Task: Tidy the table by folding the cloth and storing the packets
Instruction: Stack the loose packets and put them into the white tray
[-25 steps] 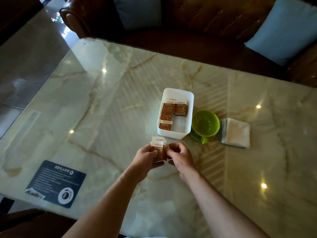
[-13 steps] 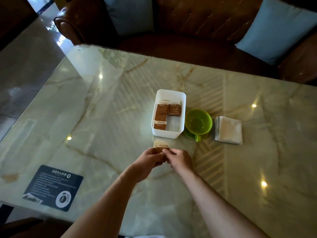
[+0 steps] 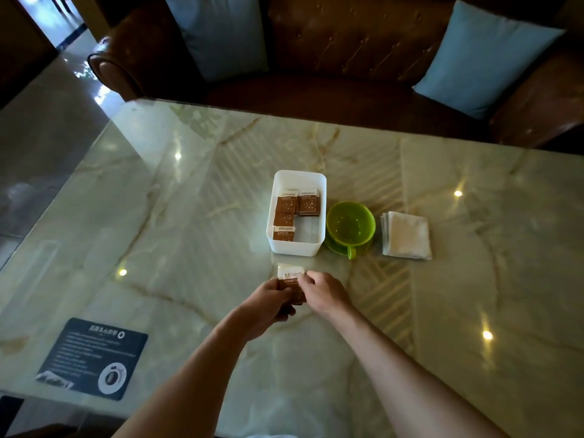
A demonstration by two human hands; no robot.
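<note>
Packet storing looks like the step in hand, since the cloth already lies folded. At lower left of the frame a dark printed card (image 3: 94,358) lies on the marble tabletop (image 3: 189,232). Just below centre, the left hand (image 3: 268,306) and right hand (image 3: 322,294) meet on a small stack of brown-and-white packets (image 3: 290,278), each pinching one side; the stack's white printed end points up the frame toward the box, its long axis running roughly near to far. Just beyond it sits the white plastic box (image 3: 297,251), with several packets already lying flat inside and bare floor on its right side. Next, I judge, the stack must be carried forward over the near wall and laid flat there. Right of the box stands a green cup (image 3: 350,227), then the folded cloth (image 3: 406,235).
</note>
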